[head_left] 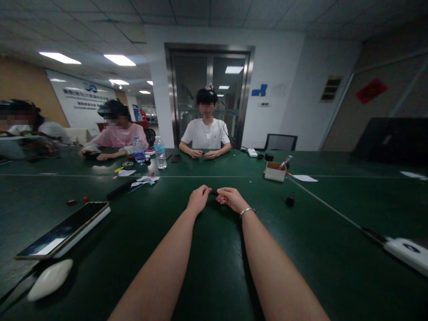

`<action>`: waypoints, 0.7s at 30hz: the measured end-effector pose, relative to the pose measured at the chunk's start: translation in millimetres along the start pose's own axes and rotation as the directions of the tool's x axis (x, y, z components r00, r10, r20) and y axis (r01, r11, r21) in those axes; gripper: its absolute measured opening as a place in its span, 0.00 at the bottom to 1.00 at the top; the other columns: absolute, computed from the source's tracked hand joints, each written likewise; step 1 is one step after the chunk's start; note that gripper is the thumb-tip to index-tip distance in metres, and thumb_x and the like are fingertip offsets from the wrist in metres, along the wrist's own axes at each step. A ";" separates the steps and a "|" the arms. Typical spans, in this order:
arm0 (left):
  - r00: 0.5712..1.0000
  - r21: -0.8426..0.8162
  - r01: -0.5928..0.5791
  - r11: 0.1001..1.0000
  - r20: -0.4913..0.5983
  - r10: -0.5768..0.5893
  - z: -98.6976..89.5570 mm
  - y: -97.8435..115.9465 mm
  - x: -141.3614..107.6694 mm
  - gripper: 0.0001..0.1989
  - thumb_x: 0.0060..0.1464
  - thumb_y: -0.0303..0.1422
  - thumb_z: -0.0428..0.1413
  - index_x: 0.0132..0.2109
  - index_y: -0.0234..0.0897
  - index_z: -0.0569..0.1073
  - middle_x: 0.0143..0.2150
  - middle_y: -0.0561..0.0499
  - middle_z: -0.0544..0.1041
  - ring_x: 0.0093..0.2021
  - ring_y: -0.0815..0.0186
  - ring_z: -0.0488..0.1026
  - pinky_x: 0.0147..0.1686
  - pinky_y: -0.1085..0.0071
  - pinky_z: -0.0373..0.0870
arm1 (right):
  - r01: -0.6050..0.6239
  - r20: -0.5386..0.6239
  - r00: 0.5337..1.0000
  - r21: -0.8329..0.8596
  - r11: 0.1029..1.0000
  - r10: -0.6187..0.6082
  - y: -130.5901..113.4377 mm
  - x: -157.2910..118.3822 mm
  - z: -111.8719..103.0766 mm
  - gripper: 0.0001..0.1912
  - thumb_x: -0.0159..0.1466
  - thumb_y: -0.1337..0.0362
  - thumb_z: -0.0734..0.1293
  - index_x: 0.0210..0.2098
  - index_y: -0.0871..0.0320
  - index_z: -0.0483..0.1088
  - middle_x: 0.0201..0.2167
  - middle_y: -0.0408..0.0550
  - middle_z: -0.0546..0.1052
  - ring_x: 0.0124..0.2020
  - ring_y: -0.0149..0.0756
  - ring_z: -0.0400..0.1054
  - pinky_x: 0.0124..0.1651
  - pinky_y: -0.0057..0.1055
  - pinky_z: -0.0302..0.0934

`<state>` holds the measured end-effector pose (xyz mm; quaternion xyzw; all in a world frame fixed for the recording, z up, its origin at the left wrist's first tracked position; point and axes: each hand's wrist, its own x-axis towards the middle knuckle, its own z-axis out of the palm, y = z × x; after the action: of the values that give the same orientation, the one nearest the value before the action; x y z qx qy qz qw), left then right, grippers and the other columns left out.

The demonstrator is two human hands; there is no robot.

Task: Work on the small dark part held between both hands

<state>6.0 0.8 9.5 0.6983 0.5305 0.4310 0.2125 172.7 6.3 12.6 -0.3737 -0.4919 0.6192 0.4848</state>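
Between my hands, just above the green table point(214, 249), is a small black object point(213, 192), too small and dark for its kind to show. My left hand point(199, 198) pinches its left end with the fingers drawn together. At the other end, the thumb and forefinger of my right hand point(231, 199) close on it, and the remaining fingers curl below. A silver bracelet point(247, 211) circles my right wrist. To the right of my hands, a little black bottle-like item point(290, 199) stands on the tabletop.
A phone point(67, 229) on a white box and a white mouse-like object point(51, 279) lie at left. Water bottles point(160, 154), paper scraps point(145, 180) and a small box point(275, 171) stand farther back. A cable point(327, 205) crosses the right side. Three people sit across the table.
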 end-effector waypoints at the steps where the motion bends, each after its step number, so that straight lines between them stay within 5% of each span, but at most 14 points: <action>1: 1.000 -0.016 -0.014 1.000 -0.001 0.014 -0.3 -0.3 0.2 0.13 0.56 0.42 0.47 0.33 0.39 0.71 0.25 0.53 0.71 0.26 0.68 0.66 0.28 0.74 0.58 | -0.002 0.008 1.000 0.005 1.000 0.002 -0.3 -0.2 -0.3 0.07 0.55 0.67 0.70 0.31 0.65 0.70 0.19 0.49 0.75 0.19 0.27 0.68 0.20 0.19 0.62; 5: 0.993 -0.059 -0.118 0.991 -0.023 0.117 -2.5 0.4 -0.1 0.09 0.55 0.37 0.50 0.39 0.40 0.72 0.31 0.52 0.73 0.32 0.67 0.69 0.33 0.73 0.61 | 0.009 0.006 1.000 0.021 1.000 -0.009 -0.7 -0.2 -1.9 0.09 0.57 0.64 0.69 0.28 0.65 0.69 0.20 0.51 0.76 0.19 0.27 0.68 0.21 0.19 0.63; 9: 0.985 0.080 -0.171 0.982 0.001 0.171 -5.8 3.1 -2.0 0.09 0.56 0.38 0.50 0.37 0.40 0.71 0.32 0.50 0.74 0.32 0.65 0.69 0.33 0.72 0.60 | 0.004 0.005 1.000 0.025 1.000 -0.004 0.7 0.4 -3.5 0.09 0.57 0.64 0.69 0.28 0.65 0.70 0.20 0.50 0.75 0.19 0.26 0.68 0.21 0.19 0.63; 15: 0.995 0.165 -0.099 0.981 0.030 0.095 -3.1 3.6 -2.6 0.14 0.58 0.41 0.45 0.32 0.40 0.70 0.30 0.49 0.73 0.30 0.64 0.68 0.30 0.72 0.56 | 0.012 -0.011 1.000 0.018 1.000 -0.011 2.7 -1.8 -2.4 0.07 0.55 0.69 0.71 0.31 0.65 0.71 0.19 0.49 0.75 0.20 0.27 0.69 0.22 0.19 0.63; 21: 0.998 0.073 0.028 0.997 0.057 -0.032 1.9 -0.9 0.1 0.21 0.58 0.45 0.41 0.27 0.39 0.68 0.25 0.51 0.70 0.26 0.66 0.65 0.26 0.72 0.54 | 0.044 -0.017 0.999 0.051 0.998 -0.043 3.2 -2.2 -0.1 0.11 0.51 0.71 0.73 0.33 0.65 0.70 0.20 0.47 0.74 0.21 0.28 0.70 0.23 0.20 0.64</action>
<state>7.1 1.5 7.9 0.7097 0.5497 0.3881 0.2088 172.6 4.1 9.5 -0.3550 -0.4801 0.6179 0.5116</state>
